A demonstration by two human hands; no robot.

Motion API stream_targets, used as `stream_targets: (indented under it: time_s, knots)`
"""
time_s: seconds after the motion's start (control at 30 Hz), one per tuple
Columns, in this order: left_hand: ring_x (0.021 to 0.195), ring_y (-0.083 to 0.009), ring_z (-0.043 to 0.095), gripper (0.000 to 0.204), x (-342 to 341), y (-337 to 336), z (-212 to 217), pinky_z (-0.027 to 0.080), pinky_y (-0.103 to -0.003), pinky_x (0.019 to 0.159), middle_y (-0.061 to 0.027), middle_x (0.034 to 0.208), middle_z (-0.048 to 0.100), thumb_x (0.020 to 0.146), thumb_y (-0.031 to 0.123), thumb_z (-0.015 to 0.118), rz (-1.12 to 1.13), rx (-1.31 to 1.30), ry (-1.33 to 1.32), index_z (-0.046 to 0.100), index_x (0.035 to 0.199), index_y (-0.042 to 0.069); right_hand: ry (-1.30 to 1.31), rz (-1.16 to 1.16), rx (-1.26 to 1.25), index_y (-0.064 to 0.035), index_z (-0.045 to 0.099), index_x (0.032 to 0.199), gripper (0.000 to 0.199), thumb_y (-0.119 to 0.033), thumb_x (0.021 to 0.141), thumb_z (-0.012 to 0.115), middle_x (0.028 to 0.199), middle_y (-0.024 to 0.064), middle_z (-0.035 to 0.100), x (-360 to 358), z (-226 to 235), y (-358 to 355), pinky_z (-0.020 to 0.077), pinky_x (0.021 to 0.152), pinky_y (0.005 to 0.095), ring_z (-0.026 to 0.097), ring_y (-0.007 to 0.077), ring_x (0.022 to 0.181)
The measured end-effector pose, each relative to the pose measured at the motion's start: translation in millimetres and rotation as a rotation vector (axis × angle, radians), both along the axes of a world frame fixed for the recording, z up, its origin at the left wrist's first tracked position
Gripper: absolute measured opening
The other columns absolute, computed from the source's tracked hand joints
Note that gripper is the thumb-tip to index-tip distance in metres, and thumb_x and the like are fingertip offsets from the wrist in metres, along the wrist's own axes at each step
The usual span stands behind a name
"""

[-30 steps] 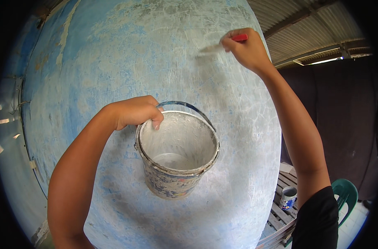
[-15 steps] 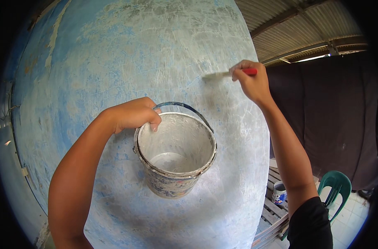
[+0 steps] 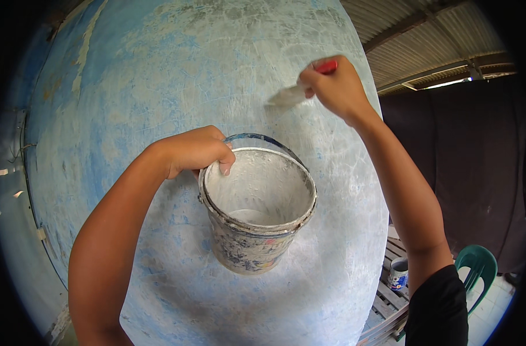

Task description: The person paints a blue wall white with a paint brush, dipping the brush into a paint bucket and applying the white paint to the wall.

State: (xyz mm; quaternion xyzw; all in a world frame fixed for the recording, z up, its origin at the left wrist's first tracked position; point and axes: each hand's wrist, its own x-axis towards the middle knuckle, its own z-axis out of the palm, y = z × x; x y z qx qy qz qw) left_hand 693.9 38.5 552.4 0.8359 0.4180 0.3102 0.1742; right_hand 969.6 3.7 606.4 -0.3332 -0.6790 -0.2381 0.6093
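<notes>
blue, weathered wall point(image 3: 159, 86) fills the view ahead of both hands, patchy white wash already thick around and below them, bluer up and to the left of the left hand. paint-spattered bucket point(image 3: 257, 210) hangs just under the left hand point(image 3: 196, 151), which is closed over its rim at the near-left edge, thumb inside; a shallow pool of white wash sits at the bottom, the wire bail standing up behind. right hand point(image 3: 338, 86) is up and to the right of the bucket, wrapped tight round the red handle of a brush point(image 3: 291, 93), bristles lying flat against the wall to the hand's left. judgement: keep the bucket level and near the brush hand so reloads are short; with so little wash left, tilt it slightly toward the brush when dipping. lay strokes with light, even pressure, overlapping into the blue patches.
</notes>
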Motion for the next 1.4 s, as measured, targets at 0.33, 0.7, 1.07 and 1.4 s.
stream_targets:
  time_s: [0.33, 0.7, 1.07, 1.4]
  knots:
    - [0.084, -0.0199, 0.058, 0.010, -10, -5, 7, 0.044, -0.034, 0.081, -0.0073, 0.084, 0.066, 0.069, 0.008, 0.071, 0.142, -0.011, 0.072, 0.070, 0.077, 0.002, -0.263, -0.075, 0.508, 0.0021, 0.078, 0.083, 0.024, -0.021, 0.082, 0.072, 0.077, 0.0215, 0.074, -19, 54, 52, 0.0581, 0.076, 0.0398, 0.072, 0.0351, 0.073]
    - [0.076, -0.0197, 0.057, 0.009, -29, 0, -3, 0.044, -0.035, 0.075, -0.0069, 0.079, 0.065, 0.069, 0.008, 0.071, 0.133, 0.003, -0.008, 0.070, 0.074, 0.002, -0.143, -0.048, 0.377, 0.0025, 0.077, 0.088, 0.023, -0.020, 0.084, 0.072, 0.080, 0.0148, 0.075, -4, 61, 20, 0.0557, 0.072, 0.0363, 0.072, 0.0235, 0.073]
    - [0.076, -0.0206, 0.057, 0.012, -42, 2, -14, 0.045, -0.036, 0.072, -0.0078, 0.079, 0.063, 0.065, 0.009, 0.070, 0.128, 0.028, -0.110, 0.067, 0.075, 0.002, -0.238, -0.182, 0.165, 0.0036, 0.075, 0.082, 0.022, -0.018, 0.081, 0.071, 0.083, 0.0201, 0.075, -42, 11, 8, 0.0565, 0.072, 0.0414, 0.071, 0.0343, 0.074]
    - [0.054, -0.0151, 0.043, 0.009, -26, -12, -18, 0.035, -0.031, 0.052, -0.0027, 0.065, 0.050, 0.066, 0.012, 0.066, 0.114, -0.009, -0.376, 0.058, 0.069, 0.010, -0.385, -0.082, 0.456, 0.0026, 0.076, 0.084, 0.021, -0.017, 0.080, 0.071, 0.082, 0.0184, 0.074, -40, 42, 59, 0.0542, 0.071, 0.0364, 0.071, 0.0261, 0.074]
